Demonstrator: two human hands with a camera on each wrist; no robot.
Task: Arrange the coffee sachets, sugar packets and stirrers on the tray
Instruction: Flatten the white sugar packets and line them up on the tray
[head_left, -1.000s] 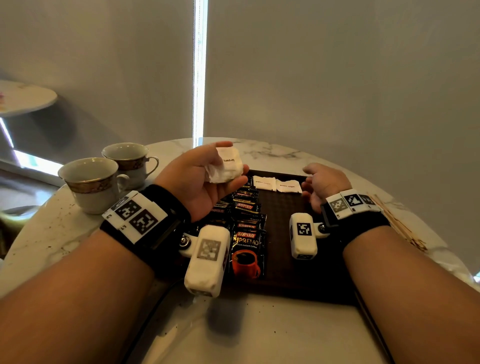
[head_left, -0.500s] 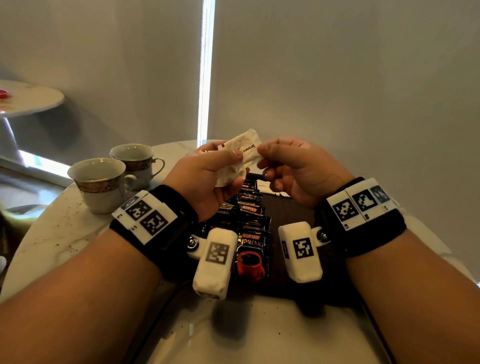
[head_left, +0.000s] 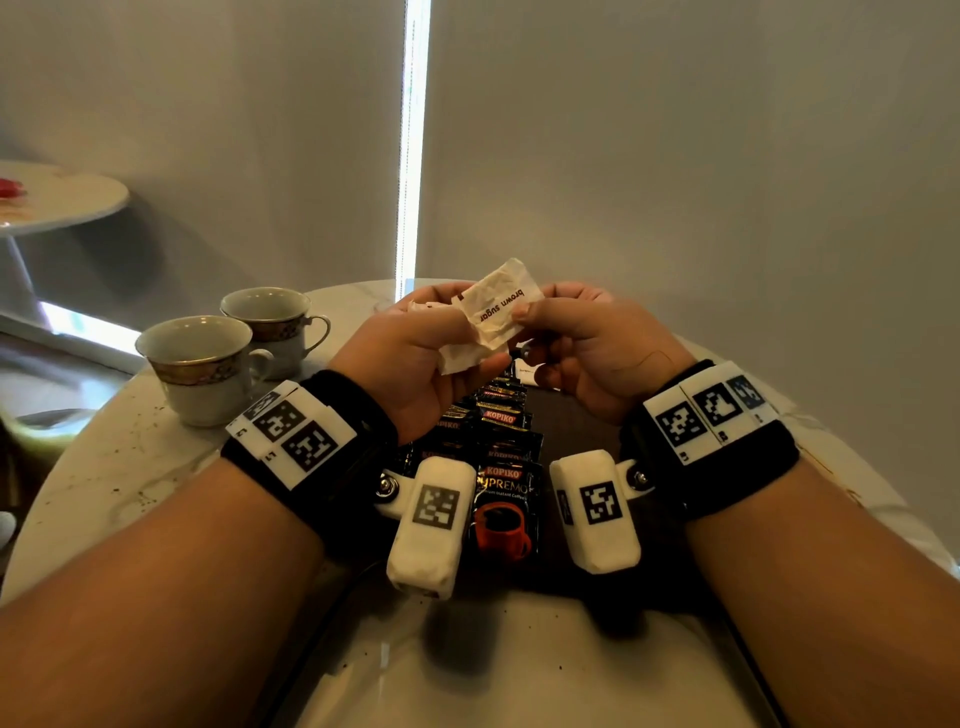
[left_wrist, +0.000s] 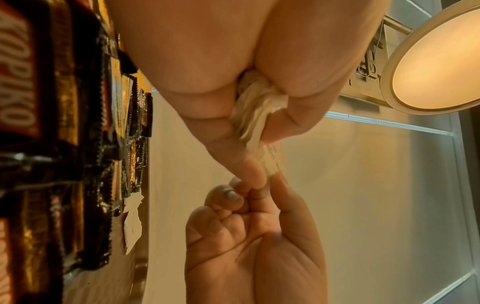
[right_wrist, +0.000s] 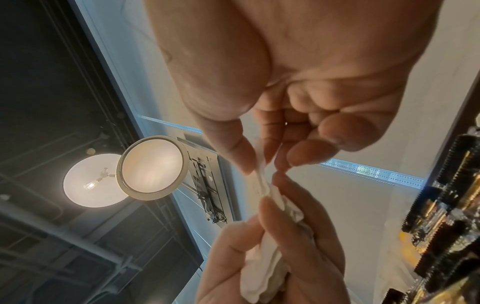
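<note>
Marble table (head_left: 104, 483) carried two cups (head_left: 200, 364) at its left edge. Above the tray's (head_left: 576, 415) coffee sachets (head_left: 506, 467), left hand (head_left: 421, 358) gripped bunched sugar packets (head_left: 467, 356); right hand (head_left: 587, 348) pinched the top packet (head_left: 501, 306).

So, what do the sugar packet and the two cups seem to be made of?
Sugar packet: probably thin matte paper; it is creased and printed "brown sugar".
Two cups: likely glazed ceramic, glossy cream with a gold patterned band.
</note>
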